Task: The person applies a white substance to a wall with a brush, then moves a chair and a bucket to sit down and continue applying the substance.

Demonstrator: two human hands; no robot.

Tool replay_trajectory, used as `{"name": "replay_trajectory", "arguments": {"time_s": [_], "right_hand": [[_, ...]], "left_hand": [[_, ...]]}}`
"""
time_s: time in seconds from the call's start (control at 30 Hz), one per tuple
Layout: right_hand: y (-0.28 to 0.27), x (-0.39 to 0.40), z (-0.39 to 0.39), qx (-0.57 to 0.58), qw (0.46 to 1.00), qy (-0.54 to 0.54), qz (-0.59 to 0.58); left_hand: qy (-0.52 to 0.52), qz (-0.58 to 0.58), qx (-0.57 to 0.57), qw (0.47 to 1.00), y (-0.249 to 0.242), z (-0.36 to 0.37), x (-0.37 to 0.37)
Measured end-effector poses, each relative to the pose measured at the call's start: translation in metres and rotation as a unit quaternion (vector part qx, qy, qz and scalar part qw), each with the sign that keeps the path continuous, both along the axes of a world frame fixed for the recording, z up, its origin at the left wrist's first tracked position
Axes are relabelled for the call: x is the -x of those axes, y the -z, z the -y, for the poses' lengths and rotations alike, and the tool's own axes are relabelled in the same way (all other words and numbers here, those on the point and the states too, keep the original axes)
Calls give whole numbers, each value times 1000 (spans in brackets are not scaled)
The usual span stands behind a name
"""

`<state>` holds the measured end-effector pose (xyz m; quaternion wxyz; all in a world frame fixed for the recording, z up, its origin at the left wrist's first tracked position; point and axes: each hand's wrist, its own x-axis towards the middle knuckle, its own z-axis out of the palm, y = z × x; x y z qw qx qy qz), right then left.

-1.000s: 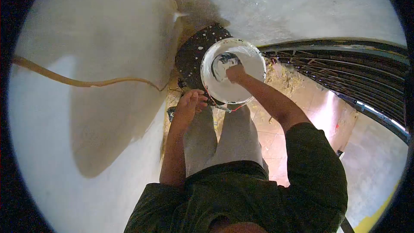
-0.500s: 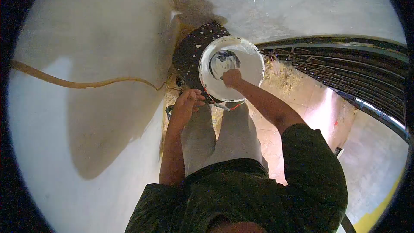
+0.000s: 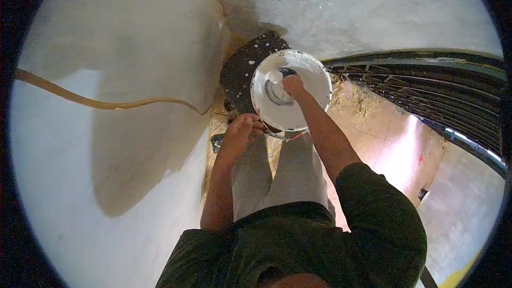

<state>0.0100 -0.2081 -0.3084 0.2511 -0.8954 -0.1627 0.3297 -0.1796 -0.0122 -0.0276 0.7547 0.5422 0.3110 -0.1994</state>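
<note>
A round white bucket point(image 3: 324, 96) stands in front of my legs, with whitish material inside and a dark curved mark in it. My right hand point(image 3: 293, 85) reaches into the bucket, closed on a dark tool point(image 3: 287, 71) that shows only in part. Beside the bucket's near left rim is my left hand point(image 3: 245, 128), its fingers curled; whether it grips the rim or the thin wire there is hard to tell. A red wire point(image 3: 296, 137) hangs at the bucket's near edge.
Behind the bucket lies a dark, white-spotted surface point(image 3: 240, 69). A brown cable point(image 3: 114, 105) runs across the pale left wall point(image 3: 58, 154). Dark metal slats point(image 3: 442, 85) stand at the right. Crumbly debris point(image 3: 357, 101) lies on the tiled floor point(image 3: 384, 138).
My right hand has moved up and slightly right inside the bucket, and the mark in the material has changed shape. The bucket and my left hand appear slightly lower and farther right.
</note>
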Motion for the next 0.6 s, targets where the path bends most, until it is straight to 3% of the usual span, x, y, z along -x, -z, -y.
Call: {"name": "replay_trajectory", "arguments": {"time_s": [0.03,0.07,0.1,0.17,0.3,0.37,0.4,0.43,0.47,0.5,0.53,0.57,0.6], "right_hand": [[-3,-1,1,95,959,-209,168],[-5,-2,4,184,838,-401,322],[-23,1,3,186,837,-401,321],[-66,14,-6,72,901,-370,215],[-75,30,-9,1,899,-348,266],[-131,18,-20,74,967,-242,10],[-126,18,-13,75,968,-241,15],[-116,20,-1,-28,986,-156,-41],[-107,22,11,-131,984,-69,-96],[-118,22,18,-131,985,-68,-92],[-138,23,24,-159,964,44,-210],[-158,24,28,-184,916,155,-321],[-172,27,34,-185,917,156,-318]], "left_hand": [[1,0,-1,1000,-1,-2,-2],[3,-10,-7,1000,-2,-3,-3],[5,-18,-11,1000,-3,-2,-5],[5,-12,-9,1000,1,1,-1],[17,-1,-15,1000,5,5,-5],[25,8,-14,1000,8,8,-6],[33,14,-13,999,8,10,-8],[34,19,-13,999,6,12,-11],[27,35,-34,998,4,14,-14],[20,51,-54,997,2,16,-15],[21,54,-54,997,6,16,-15],[-38,75,-71,994,15,16,-14],[-96,95,-87,987,18,15,-14]]}}
